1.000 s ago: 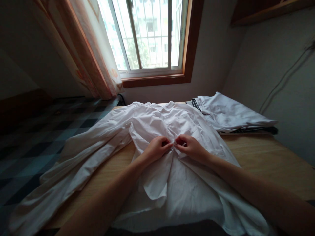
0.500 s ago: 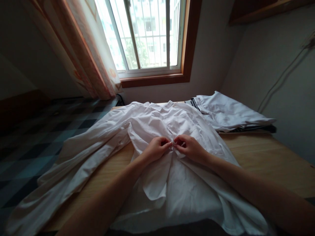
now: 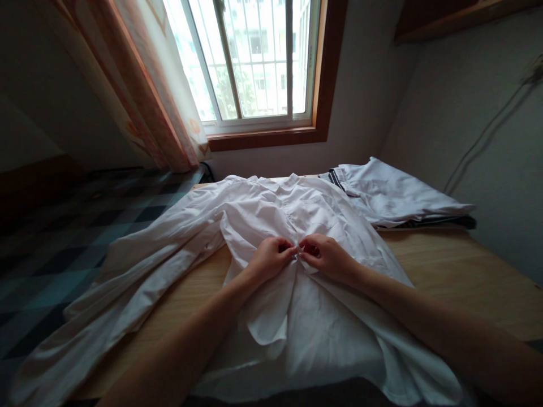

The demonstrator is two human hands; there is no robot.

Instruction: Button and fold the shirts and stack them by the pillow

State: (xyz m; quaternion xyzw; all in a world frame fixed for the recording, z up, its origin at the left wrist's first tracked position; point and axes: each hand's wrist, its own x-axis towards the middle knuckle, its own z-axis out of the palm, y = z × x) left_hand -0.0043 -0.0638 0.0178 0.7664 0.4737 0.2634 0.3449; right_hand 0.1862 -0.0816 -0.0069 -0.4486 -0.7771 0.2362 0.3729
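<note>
A white long-sleeved shirt [image 3: 254, 217] lies spread front up on a wooden table [image 3: 441, 265], its collar toward the window and one sleeve trailing down to the left. My left hand [image 3: 272, 257] pinches one front edge of the shirt between thumb and fingers. Close beside it, my right hand [image 3: 324, 255] pinches the other front edge. The fingertips of both hands almost meet at the middle of the shirt front. Whatever small part sits between them, such as a button, is too small to make out. Below the hands, the two front flaps hang apart.
Folded white clothes [image 3: 394, 189] with dark striped trim are stacked at the table's back right. A bed with a dark checked cover [image 3: 106, 226] adjoins on the left. Behind are a curtain [image 3: 156, 102] and a barred window [image 3: 258, 73]. A cable [image 3: 483, 133] hangs on the right wall.
Both hands stay at the same spot on the shirt front. The right fingers have shifted very slightly; the shirt lies as before.
</note>
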